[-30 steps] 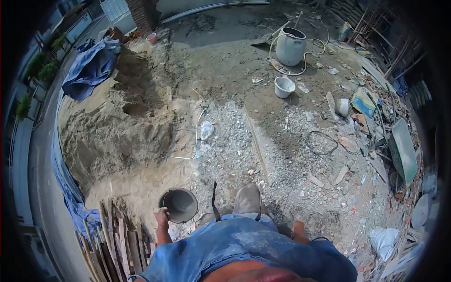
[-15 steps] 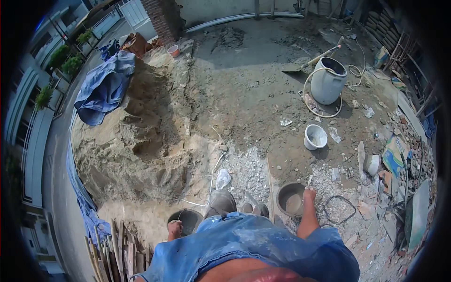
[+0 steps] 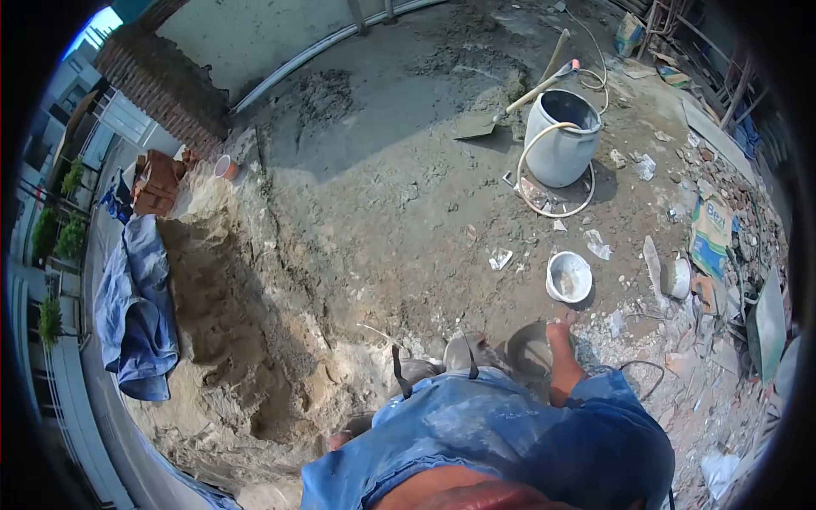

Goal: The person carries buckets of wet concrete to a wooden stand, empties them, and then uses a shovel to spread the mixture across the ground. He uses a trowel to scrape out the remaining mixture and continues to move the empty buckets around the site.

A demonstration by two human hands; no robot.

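Observation:
My right hand (image 3: pixel 558 333) is closed on the rim or handle of a dark, shallow bucket (image 3: pixel 525 348), which hangs beside my right boot. At the lower left, my left hand (image 3: pixel 339 439) shows only in part past my blue shirt. It is closed on a second dark bucket (image 3: pixel 360 422), mostly hidden by the shirt. Just ahead of the right-hand bucket stands a white bucket (image 3: pixel 569 277) with pale residue inside. My grey boots (image 3: pixel 470 350) are on the rubble-strewn ground between the two dark buckets.
A sand pile (image 3: pixel 212 340) rises to the left, partly under a blue tarp (image 3: pixel 140 319). Ahead right stand a grey barrel (image 3: pixel 557 157) with a looped hose (image 3: pixel 525 183) and a shovel (image 3: pixel 476 129). Rubble and a cement sack (image 3: pixel 712 234) line the right side; a brick pillar (image 3: pixel 157 81) stands far left.
My boots and both dark buckets have moved forward, and the view has turned. The white bucket is now closer to my right hand. More of the left bucket is hidden by my shirt.

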